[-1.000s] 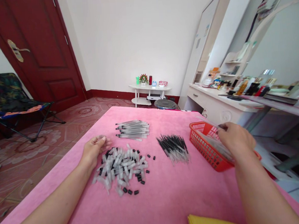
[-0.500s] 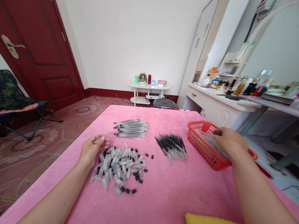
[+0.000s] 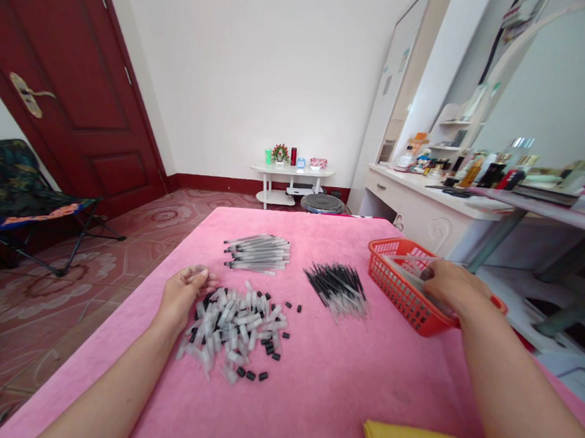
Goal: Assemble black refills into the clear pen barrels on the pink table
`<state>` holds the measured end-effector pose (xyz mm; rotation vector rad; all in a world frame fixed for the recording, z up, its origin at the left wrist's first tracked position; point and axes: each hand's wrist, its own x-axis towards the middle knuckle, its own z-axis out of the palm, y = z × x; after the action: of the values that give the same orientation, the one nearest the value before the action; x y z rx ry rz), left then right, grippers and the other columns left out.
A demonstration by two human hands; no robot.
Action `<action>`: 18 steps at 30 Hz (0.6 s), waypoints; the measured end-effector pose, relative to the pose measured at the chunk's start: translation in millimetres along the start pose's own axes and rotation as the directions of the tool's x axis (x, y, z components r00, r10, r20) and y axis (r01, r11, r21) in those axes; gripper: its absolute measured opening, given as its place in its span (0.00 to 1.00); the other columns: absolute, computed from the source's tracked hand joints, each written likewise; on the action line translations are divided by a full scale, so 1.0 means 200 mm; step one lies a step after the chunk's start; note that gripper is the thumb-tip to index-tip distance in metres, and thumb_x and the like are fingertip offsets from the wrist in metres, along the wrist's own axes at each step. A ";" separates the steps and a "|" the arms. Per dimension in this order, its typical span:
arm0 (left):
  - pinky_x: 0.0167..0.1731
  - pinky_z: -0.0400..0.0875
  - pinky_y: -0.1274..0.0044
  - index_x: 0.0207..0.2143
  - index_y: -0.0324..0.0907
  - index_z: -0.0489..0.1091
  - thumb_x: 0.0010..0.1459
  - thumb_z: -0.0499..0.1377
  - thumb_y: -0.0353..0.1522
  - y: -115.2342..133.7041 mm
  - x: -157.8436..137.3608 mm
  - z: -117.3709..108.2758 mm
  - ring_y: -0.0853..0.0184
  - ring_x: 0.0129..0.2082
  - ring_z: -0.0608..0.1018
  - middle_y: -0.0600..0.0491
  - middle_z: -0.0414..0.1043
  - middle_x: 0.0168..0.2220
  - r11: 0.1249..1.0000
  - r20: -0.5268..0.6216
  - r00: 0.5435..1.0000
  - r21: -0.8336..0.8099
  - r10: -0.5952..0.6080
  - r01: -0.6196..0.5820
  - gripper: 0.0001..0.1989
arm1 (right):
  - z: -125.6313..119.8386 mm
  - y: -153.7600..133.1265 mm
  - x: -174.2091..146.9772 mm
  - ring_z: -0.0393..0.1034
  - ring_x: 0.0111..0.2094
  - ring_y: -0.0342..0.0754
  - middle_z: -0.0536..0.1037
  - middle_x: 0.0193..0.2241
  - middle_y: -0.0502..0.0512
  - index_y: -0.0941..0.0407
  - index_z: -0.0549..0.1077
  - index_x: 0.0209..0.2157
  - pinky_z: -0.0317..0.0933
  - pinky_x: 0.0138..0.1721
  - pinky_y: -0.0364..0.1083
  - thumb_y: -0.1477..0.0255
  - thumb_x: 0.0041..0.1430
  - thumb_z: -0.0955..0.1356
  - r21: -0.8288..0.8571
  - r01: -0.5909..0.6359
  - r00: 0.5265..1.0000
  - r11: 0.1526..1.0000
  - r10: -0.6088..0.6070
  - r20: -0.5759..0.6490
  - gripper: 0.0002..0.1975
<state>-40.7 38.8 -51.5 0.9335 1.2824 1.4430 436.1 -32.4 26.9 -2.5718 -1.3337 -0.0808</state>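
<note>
My left hand (image 3: 185,293) rests on the cloth at the left edge of a pile of clear pen caps (image 3: 242,326) mixed with small black plugs. Its fingers are curled with the thumb pressed in; whatever they hold is hidden. At the right, my right hand (image 3: 455,288) reaches into an orange-red plastic basket (image 3: 403,298) with pale translucent tubes (image 3: 400,265) inside. Those fingers are closed and bent down among the tubes, their tips partly hidden. Between the hands lie a row of grey pen barrels with dark ends (image 3: 259,254) and a heap of black-and-clear pen refills (image 3: 337,289).
A pink cloth (image 3: 305,398) covers the table. Folded yellow cloth (image 3: 412,436) lies at the near edge. Loose black plugs (image 3: 299,308) are scattered right of the caps. A dressing table (image 3: 421,200) with bottles stands to the right, a folding chair (image 3: 20,191) to the left.
My right hand has sunk slightly lower into the basket, and its fingers have bent further down among the tubes. My left hand has stayed beside the caps. The view has shifted a little.
</note>
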 end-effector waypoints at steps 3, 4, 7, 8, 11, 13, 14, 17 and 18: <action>0.20 0.70 0.84 0.31 0.37 0.67 0.47 0.60 0.27 -0.01 0.00 0.00 0.71 0.20 0.76 0.51 0.74 0.24 1.000 0.001 1.000 0.010 0.001 -0.001 0.07 | 0.00 0.00 0.01 0.71 0.34 0.60 0.76 0.32 0.63 0.53 0.75 0.30 0.59 0.30 0.53 0.72 0.43 0.66 -0.103 -0.031 0.991 0.994 0.044 0.127 0.10; 0.20 0.70 0.83 0.31 0.37 0.67 0.47 0.60 0.27 -0.01 0.01 -0.01 0.71 0.20 0.76 0.51 0.74 0.24 1.000 0.003 1.000 0.013 0.001 -0.001 0.07 | 0.00 0.00 0.01 0.71 0.36 0.60 0.76 0.34 0.63 0.53 0.75 0.33 0.59 0.31 0.53 0.72 0.43 0.65 -0.122 -0.030 0.991 0.992 0.046 0.129 0.12; 0.22 0.70 0.83 0.32 0.38 0.67 0.47 0.60 0.28 -0.04 0.02 -0.02 0.72 0.21 0.76 0.52 0.74 0.24 1.000 0.013 1.000 0.026 0.009 -0.009 0.07 | -0.01 -0.01 0.02 0.70 0.39 0.61 0.76 0.37 0.63 0.52 0.73 0.40 0.60 0.34 0.54 0.73 0.45 0.65 -0.153 -0.025 0.995 0.988 0.039 0.089 0.17; 0.23 0.70 0.83 0.32 0.38 0.67 0.47 0.60 0.29 -0.05 0.03 -0.02 0.72 0.21 0.76 0.52 0.74 0.24 0.999 0.019 1.000 0.031 0.014 -0.015 0.07 | -0.02 -0.02 0.02 0.70 0.40 0.62 0.76 0.37 0.64 0.53 0.73 0.41 0.60 0.35 0.55 0.71 0.45 0.65 -0.155 -0.016 0.998 0.988 0.027 0.065 0.18; 0.23 0.70 0.83 0.32 0.38 0.67 0.46 0.61 0.31 -0.07 0.05 -0.03 0.72 0.22 0.76 0.52 0.74 0.24 0.999 0.034 0.999 0.034 0.034 -0.035 0.09 | -0.03 -0.08 -0.01 0.69 0.40 0.62 0.75 0.39 0.67 0.57 0.71 0.44 0.60 0.36 0.55 0.65 0.47 0.66 -0.074 0.114 0.993 0.991 -0.116 -0.020 0.21; 0.24 0.70 0.83 0.32 0.38 0.67 0.45 0.62 0.33 -0.09 0.07 -0.03 0.72 0.22 0.76 0.52 0.74 0.25 0.998 0.037 0.998 0.036 0.049 -0.051 0.11 | -0.03 -0.18 -0.07 0.70 0.41 0.58 0.75 0.40 0.65 0.59 0.71 0.44 0.61 0.39 0.51 0.64 0.49 0.65 0.064 0.292 0.955 0.954 -0.288 -0.070 0.20; 0.24 0.69 0.83 0.32 0.38 0.67 0.45 0.62 0.33 -0.10 0.07 -0.03 0.72 0.23 0.76 0.52 0.75 0.26 0.997 0.040 0.998 0.041 0.057 -0.059 0.12 | -0.02 -0.25 -0.11 0.70 0.41 0.55 0.75 0.41 0.62 0.59 0.71 0.43 0.61 0.40 0.49 0.66 0.50 0.64 0.143 0.392 0.920 0.909 -0.382 -0.092 0.18; 0.24 0.68 0.83 0.32 0.38 0.67 0.43 0.63 0.36 -0.11 0.08 -0.02 0.72 0.23 0.75 0.52 0.75 0.26 0.995 0.055 0.995 0.054 0.082 -0.085 0.14 | 0.03 -0.50 -0.27 0.69 0.42 0.50 0.76 0.39 0.58 0.58 0.73 0.39 0.59 0.44 0.46 0.71 0.51 0.64 0.283 0.612 0.788 0.738 -0.597 -0.149 0.13; 0.24 0.68 0.82 0.32 0.38 0.67 0.43 0.63 0.36 -0.12 0.08 -0.02 0.72 0.23 0.75 0.52 0.75 0.26 0.994 0.062 0.994 0.055 0.090 -0.094 0.15 | 0.06 -0.59 -0.33 0.68 0.41 0.50 0.76 0.38 0.57 0.58 0.73 0.37 0.59 0.44 0.46 0.71 0.52 0.64 0.295 0.663 0.744 0.688 -0.650 -0.157 0.11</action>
<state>-44.7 53.3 -76.3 1.0787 1.2569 1.4446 300.9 -16.2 26.3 -1.6929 -1.9957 -0.0261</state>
